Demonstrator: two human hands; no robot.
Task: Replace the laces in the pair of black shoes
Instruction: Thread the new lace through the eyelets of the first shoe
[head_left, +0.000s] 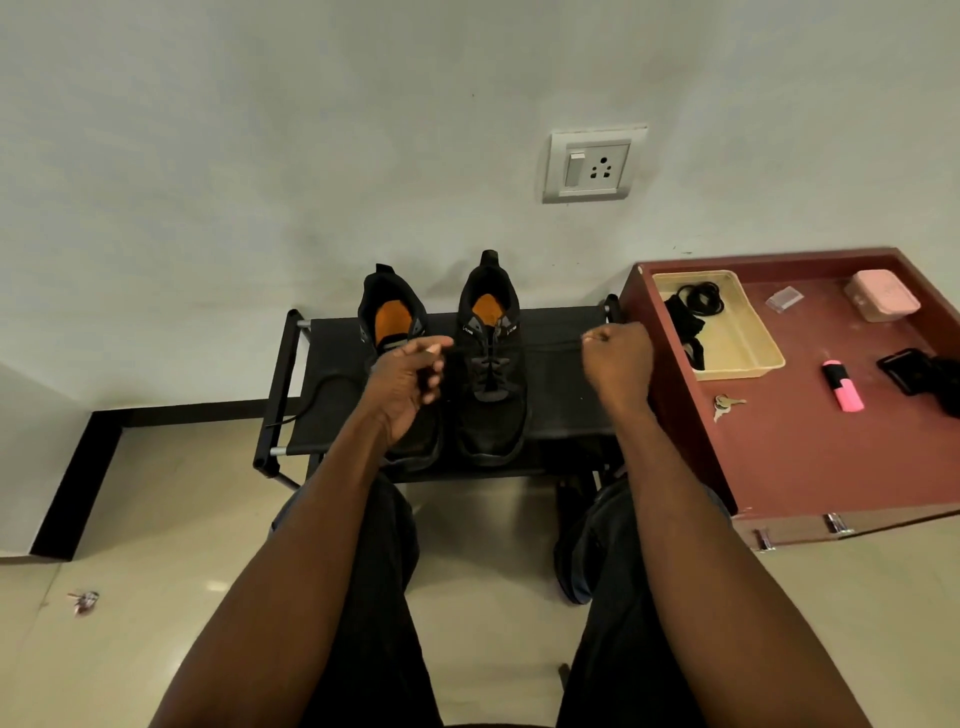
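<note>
Small white marks stand on the tongue of the right-hand black shoe (491, 364), one on each side of the tongue just below its orange insole, but they are too small and blurred to read. A similar faint mark on the left-hand black shoe (390, 322) is equally unreadable. No other lettering is legible.

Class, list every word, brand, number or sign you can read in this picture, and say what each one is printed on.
None can be read.
Right shoe: small white marks either side of the tongue, too small and blurred to read.
Left shoe: a similar pale mark, unreadable.
Wall socket, pink highlighter, pink box: no text visible.
</note>
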